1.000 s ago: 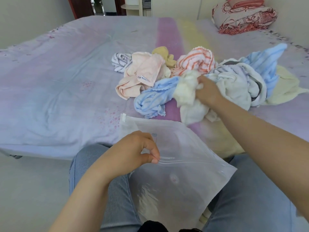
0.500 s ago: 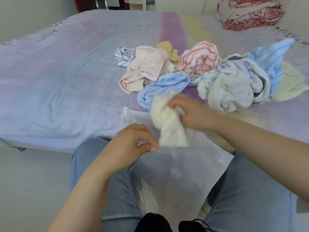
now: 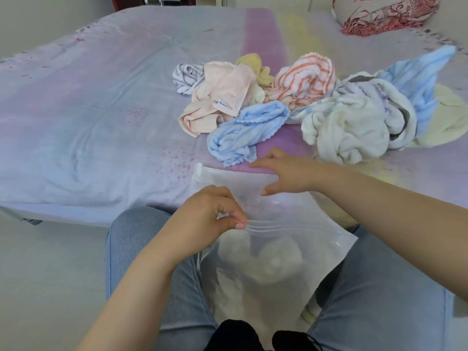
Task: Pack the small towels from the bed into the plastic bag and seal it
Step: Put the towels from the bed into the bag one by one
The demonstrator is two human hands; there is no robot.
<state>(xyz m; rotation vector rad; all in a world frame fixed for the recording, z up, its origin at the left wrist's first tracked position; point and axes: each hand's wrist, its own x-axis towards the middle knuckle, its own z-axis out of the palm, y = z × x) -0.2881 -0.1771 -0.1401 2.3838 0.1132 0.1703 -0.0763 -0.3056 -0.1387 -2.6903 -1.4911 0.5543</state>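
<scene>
Left hand (image 3: 212,214) curled, thumb and forefinger pinching the near lip of the plastic bag (image 3: 326,252) right at its zip strip; no slack in that pinch. Just under and to the right of the pinch, a pale cream towel (image 3: 273,262) bunched inside the bag, seen dimly through the frosted film. Bag itself draped over the lap in blue jeans (image 3: 379,287), far lip lying on the edge of the bed (image 3: 76,122), mouth unsealed between the two lips.

Beyond the pinch and slightly right, right hand (image 3: 291,173) flat and relaxed, fingers stretched out leftward over the bag's far lip, holding nothing; contact with the film impossible to judge.

Further out from both hands, on the bed, the loose heap: grey-striped towel (image 3: 186,77) farthest left, then peach towel (image 3: 220,97), yellow towel (image 3: 253,64) behind it, light blue towel (image 3: 243,130) nearest the right hand's fingertips, just short of touching. To the right of that, orange-striped towel (image 3: 304,79), then white towel (image 3: 349,125) above the right wrist, another blue towel (image 3: 417,79) and a pale yellow towel (image 3: 448,112) at the far right.

Red patterned pillow (image 3: 385,13) well beyond, top right.
</scene>
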